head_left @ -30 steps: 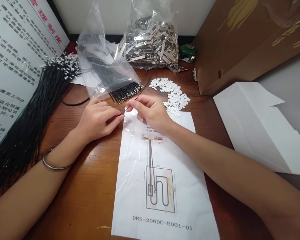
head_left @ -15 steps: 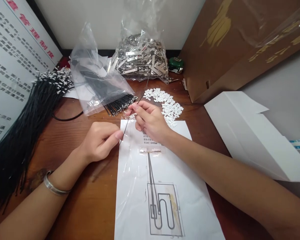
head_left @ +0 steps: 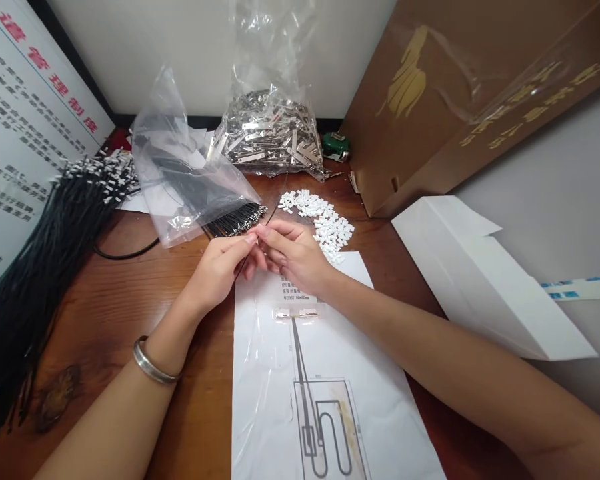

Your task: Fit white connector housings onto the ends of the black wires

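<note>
Over the top edge of a printed sheet [head_left: 265, 400], my two hands meet at a thin black wire [head_left: 274, 211]. My left hand [head_left: 229, 263] pinches it between thumb and index finger. Right beside it, my right hand [head_left: 297, 257] is also closed on the wire, its thumb touching the fingertips. One wire end points up and away, the other hangs below the left fingers. Whatever small part lies between the fingertips is hidden. Just beyond is a pile of small white connector housings [head_left: 333, 227]. Black wires with metal terminals [head_left: 237, 220] stick out of a clear bag [head_left: 180, 223].
At the left lies a thick bundle of black wires with white ends [head_left: 35, 260]. A clear bag of metal strips [head_left: 273, 137] stands at the back, beside a green tape measure [head_left: 336, 145]. A brown box [head_left: 380, 153] and folded white cardboard [head_left: 480, 287] occupy the right side.
My left hand has moved up and right along the wire to meet my right hand. Earlier they were apart with the wire stretched between them. The view has shifted slightly.
</note>
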The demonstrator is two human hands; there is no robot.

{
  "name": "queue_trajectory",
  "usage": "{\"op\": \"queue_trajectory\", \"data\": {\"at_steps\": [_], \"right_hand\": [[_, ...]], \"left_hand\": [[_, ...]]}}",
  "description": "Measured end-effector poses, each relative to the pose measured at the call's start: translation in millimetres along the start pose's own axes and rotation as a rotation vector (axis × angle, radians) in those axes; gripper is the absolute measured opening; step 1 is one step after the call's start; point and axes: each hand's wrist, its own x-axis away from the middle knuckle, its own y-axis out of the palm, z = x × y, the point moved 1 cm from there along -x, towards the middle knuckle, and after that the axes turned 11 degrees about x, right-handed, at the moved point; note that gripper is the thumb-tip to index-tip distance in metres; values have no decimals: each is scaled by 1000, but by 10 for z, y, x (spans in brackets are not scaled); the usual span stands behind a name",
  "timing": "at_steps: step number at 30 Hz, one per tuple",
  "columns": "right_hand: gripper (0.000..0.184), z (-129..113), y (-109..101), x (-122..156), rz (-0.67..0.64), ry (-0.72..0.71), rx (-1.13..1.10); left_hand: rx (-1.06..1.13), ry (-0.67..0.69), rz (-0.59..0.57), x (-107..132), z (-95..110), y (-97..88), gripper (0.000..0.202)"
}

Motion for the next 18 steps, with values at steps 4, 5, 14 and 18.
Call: {"op": "queue_trajectory", "data": {"at_steps": [4, 5, 14, 18], "right_hand": [[32, 28, -12, -10, -3, 23, -24], [31, 30, -15, -11, -1, 29, -30], [33, -1, -24, 5, -146, 28, 34], [37, -8, -34, 12, -83, 39, 3]], "left_hand": [[-70, -14, -59, 38, 9, -29, 47], [-89, -16, -83, 51, 16, -28, 47], [-49, -16, -71, 63, 39, -49, 36], [-82, -48, -78, 72, 33, -72, 35]]}}
